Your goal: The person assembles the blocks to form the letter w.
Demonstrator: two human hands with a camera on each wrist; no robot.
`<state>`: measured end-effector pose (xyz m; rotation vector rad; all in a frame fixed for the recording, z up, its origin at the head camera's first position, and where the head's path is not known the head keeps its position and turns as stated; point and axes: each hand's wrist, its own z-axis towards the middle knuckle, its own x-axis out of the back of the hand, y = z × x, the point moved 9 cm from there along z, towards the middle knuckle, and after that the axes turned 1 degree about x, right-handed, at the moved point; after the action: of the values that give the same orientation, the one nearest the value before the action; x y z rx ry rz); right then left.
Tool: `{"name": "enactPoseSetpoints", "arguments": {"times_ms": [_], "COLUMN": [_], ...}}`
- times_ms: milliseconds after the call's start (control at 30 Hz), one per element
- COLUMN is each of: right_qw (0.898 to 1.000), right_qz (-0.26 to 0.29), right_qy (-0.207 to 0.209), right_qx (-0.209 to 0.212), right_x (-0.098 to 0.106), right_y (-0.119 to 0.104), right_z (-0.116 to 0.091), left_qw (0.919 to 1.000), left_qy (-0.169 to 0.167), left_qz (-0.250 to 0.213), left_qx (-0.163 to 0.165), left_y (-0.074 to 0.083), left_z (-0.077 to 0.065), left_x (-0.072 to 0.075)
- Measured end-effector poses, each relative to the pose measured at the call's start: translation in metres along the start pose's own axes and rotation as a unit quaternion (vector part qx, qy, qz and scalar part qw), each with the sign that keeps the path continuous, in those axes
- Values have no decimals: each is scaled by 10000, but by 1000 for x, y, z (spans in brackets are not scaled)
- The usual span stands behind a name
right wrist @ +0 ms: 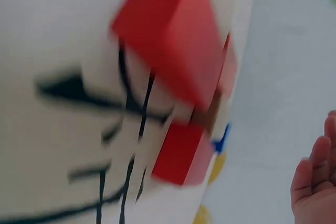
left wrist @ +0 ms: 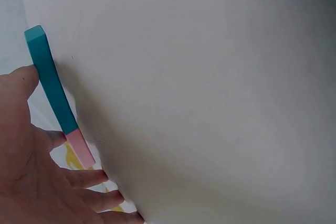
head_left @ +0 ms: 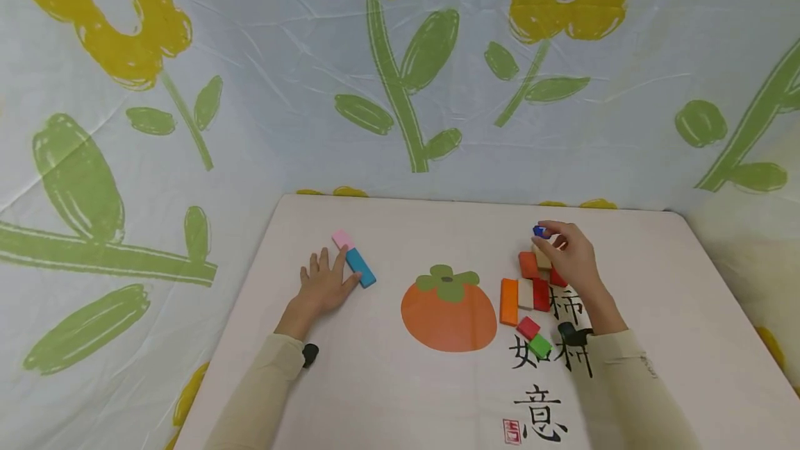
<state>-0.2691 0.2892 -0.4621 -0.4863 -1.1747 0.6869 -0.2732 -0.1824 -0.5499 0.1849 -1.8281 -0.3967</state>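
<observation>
One dark-blue block (head_left: 539,231), pinched by the right hand (head_left: 576,259), seems mid-positioning, wanting steady release; the left hand (head_left: 323,288) has fingers spread.

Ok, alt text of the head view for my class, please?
The right hand appears to pinch a dark blue block near other coloured blocks on a fruit-printed table; the left hand touches a light blue block abutting a pink block.

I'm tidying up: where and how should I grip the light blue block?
Pinch the light blue block across its long sides, mid-length, probably best from above: it is long and narrow, and the pink block meets its far end.
</observation>
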Motion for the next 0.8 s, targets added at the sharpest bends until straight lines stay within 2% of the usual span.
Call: {"name": "enactPoseSetpoints", "arguments": {"times_ms": [100,333,467,633,800], "right_qw": [9994,9951,9894,9742,9647], "right_qz": [-247,-274,-181,177,349], "right_qy": [-96,-642,-1089,-1757,-2038], "right_qx": [-215,-706,-938,-1402,-1631], "right_x": [8,11,3,-12,-22], "right_y": [26,72,87,101,111], "right_z": [13,35,38,36,34], "left_qw": [10000,10000,10000,10000,10000], "left_qy": [-28,26,15,-27,-42], "left_qz": [9,-53,7,-27,-37], "left_qx": [6,3,4,8,-2], "left_y": [-1,-1,-2,-2,-2], "left_z": [0,-1,0,1,0], "left_x": [-2,-1,-2,-2,-1]}}
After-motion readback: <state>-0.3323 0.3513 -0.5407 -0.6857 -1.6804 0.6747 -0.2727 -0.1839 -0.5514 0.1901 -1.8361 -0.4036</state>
